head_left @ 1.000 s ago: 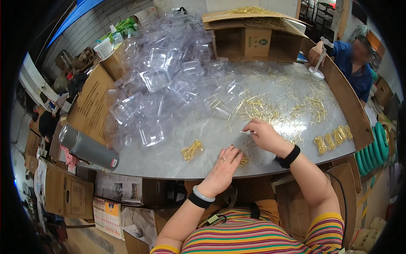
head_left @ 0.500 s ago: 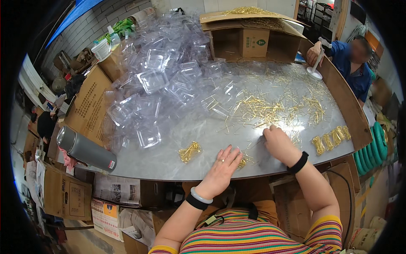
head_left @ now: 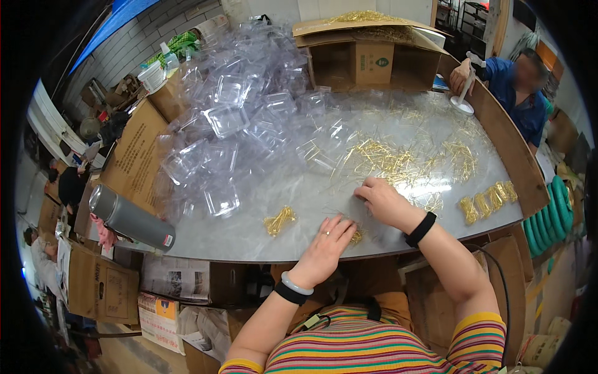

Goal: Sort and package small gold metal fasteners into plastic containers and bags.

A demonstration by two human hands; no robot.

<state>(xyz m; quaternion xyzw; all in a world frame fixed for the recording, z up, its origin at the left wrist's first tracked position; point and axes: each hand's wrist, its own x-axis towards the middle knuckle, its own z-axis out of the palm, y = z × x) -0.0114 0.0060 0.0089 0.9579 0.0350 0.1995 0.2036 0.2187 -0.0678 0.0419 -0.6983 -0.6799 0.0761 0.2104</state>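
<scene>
My left hand (head_left: 321, 246) lies near the table's front edge, fingers stretched out over a small bunch of gold wire pieces (head_left: 356, 237) that shows past its fingertips. My right hand (head_left: 385, 201) is above the tabletop just to the right and farther off, its fingers pinched together; what is between them is too small to make out. Beyond it lies a loose heap of thin gold wire pieces (head_left: 383, 159). A clear container holding a gold bunch (head_left: 280, 221) sits left of my left hand. Several filled gold bunches (head_left: 488, 202) stand in a row at the right.
A tall pile of clear plastic containers (head_left: 227, 118) covers the left of the grey table (head_left: 249, 246). A grey flask (head_left: 131, 218) leans at the left edge. Cardboard walls (head_left: 498, 137) border the table. A co-worker's hand (head_left: 461, 76) is near a white stand (head_left: 461, 105) at the far right.
My right hand has moved left, closer to my left hand, away from the loose wire pieces. My left hand stays nearly in place, its fingers drawn closer together.
</scene>
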